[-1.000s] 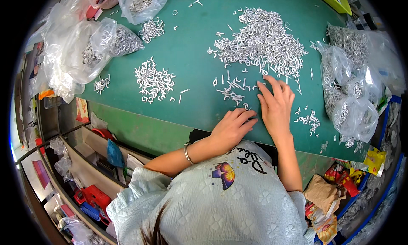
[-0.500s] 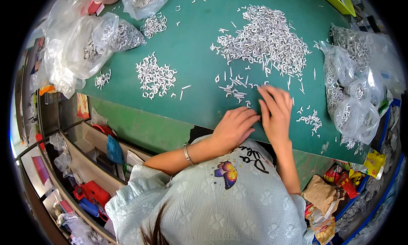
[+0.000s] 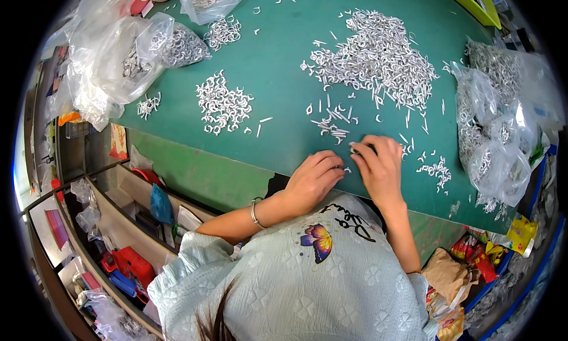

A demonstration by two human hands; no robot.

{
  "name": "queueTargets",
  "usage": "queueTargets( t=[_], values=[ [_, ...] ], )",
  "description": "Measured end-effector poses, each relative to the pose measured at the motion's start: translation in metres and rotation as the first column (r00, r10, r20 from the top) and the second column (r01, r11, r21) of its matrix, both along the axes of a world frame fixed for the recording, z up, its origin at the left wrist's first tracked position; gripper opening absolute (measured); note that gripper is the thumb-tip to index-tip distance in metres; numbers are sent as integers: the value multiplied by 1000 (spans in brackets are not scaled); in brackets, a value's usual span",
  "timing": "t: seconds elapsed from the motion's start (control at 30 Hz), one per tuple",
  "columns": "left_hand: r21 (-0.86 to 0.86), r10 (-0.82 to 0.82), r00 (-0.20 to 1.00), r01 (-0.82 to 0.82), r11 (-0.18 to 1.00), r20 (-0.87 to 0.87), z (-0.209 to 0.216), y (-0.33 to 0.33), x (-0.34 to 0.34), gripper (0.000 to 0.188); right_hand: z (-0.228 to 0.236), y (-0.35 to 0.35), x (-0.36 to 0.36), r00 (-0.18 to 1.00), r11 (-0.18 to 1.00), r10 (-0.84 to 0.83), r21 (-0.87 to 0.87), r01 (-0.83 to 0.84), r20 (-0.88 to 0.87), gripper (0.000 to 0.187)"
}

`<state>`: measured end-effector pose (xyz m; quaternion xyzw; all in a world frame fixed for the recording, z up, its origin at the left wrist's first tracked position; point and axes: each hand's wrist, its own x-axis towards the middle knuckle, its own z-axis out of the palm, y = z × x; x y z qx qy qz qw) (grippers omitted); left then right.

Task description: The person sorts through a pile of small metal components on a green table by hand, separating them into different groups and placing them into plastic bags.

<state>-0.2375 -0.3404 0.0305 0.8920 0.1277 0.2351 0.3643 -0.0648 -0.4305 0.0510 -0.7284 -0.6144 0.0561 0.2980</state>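
My left hand (image 3: 315, 178) rests at the table's near edge with its fingers curled together. A small curved silvery metal piece (image 3: 347, 170) shows at its fingertips. Just to the right, my right hand (image 3: 381, 168) is closed in a pinch, a tiny pale metal piece (image 3: 352, 145) at its thumb and fingertips; the exact shape is too small to tell. Beyond both hands lies a loose group of small metal hooks and straight pins (image 3: 332, 128). Farther back spreads a large heap of similar curved metal pieces (image 3: 378, 60).
On the green table (image 3: 278, 104), another heap of curved pieces (image 3: 223, 104) lies left, a smaller cluster (image 3: 436, 173) right. Clear plastic bags of metal parts (image 3: 177, 45) stand at left, more bags (image 3: 497, 128) at right. A yellow-green tray (image 3: 476, 6) sits far right.
My right hand has drawn back from the loose group and its fingers have curled into a pinch. The left hand has shifted slightly nearer to me. The view has moved a little.
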Motion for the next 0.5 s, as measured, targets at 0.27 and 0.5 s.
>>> queueTargets(
  t=[0.27,0.5],
  values=[
    [126,-74,994,85,988,-86,5,0,6,39,4,0,-3,997,997,-78,17,77,11,23],
    [97,98,995,-96,991,-16,-4,23,-25,28,8,-10,5,988,988,-152,18,152,-28,19]
  ],
)
